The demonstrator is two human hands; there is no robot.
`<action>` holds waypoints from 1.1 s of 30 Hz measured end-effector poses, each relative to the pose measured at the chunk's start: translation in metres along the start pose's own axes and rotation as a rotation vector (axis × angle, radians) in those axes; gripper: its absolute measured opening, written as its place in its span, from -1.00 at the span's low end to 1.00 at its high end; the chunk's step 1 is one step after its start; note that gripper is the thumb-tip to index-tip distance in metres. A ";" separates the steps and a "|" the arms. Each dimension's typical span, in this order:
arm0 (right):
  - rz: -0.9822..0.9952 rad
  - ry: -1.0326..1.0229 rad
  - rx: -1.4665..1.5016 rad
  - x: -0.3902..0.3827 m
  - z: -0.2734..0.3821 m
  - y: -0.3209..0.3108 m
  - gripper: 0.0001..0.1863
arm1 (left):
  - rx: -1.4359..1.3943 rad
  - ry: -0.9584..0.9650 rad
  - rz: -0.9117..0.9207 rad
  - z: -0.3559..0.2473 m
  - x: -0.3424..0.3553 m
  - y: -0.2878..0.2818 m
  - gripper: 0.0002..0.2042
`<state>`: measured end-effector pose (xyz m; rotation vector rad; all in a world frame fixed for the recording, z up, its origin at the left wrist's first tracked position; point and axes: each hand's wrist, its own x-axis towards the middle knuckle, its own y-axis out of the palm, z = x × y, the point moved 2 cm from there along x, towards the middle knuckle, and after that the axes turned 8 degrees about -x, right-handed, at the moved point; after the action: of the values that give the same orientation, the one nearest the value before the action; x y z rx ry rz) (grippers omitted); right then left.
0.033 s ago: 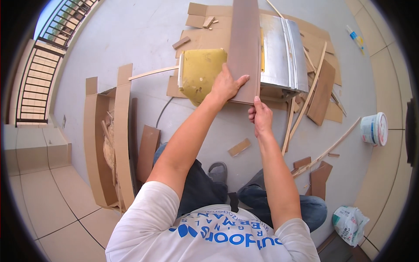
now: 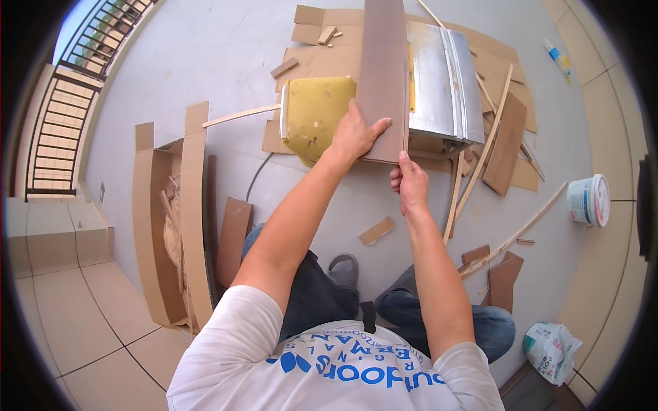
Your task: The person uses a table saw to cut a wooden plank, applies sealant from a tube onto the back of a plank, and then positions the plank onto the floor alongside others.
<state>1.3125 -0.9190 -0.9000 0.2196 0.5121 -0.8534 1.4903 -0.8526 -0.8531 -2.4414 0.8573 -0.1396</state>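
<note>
A long brown plank [image 2: 384, 75] lies across a machine with a silver metal top [image 2: 435, 89] and a yellow housing [image 2: 319, 118]. It runs from my hands out past the far edge of the view. My left hand [image 2: 355, 134] grips the plank's left edge near its close end, thumb stretched over the top face; some of its fingers are hidden. At the near right corner, my right hand [image 2: 411, 181] pinches the plank with thumb up and fingers curled. The yellow strip [image 2: 412, 79] along the metal top shows just right of the plank.
Flattened cardboard [image 2: 336, 61] lies under the machine, with brown offcuts [image 2: 505, 144] and thin strips to its right. A long open carton [image 2: 152, 226] with scraps stands left. A white bucket [image 2: 588, 201], a plastic bag [image 2: 550, 351] and a blue-labelled tube [image 2: 557, 57] lie right.
</note>
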 end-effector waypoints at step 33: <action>0.000 -0.028 -0.029 -0.054 -0.030 -0.016 -0.48 | 0.011 -0.056 0.070 0.003 -0.055 -0.001 -0.11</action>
<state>1.2604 -0.8818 -0.8972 0.1808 0.4978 -0.8476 1.4480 -0.8174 -0.8511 -2.3899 0.9139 -0.0500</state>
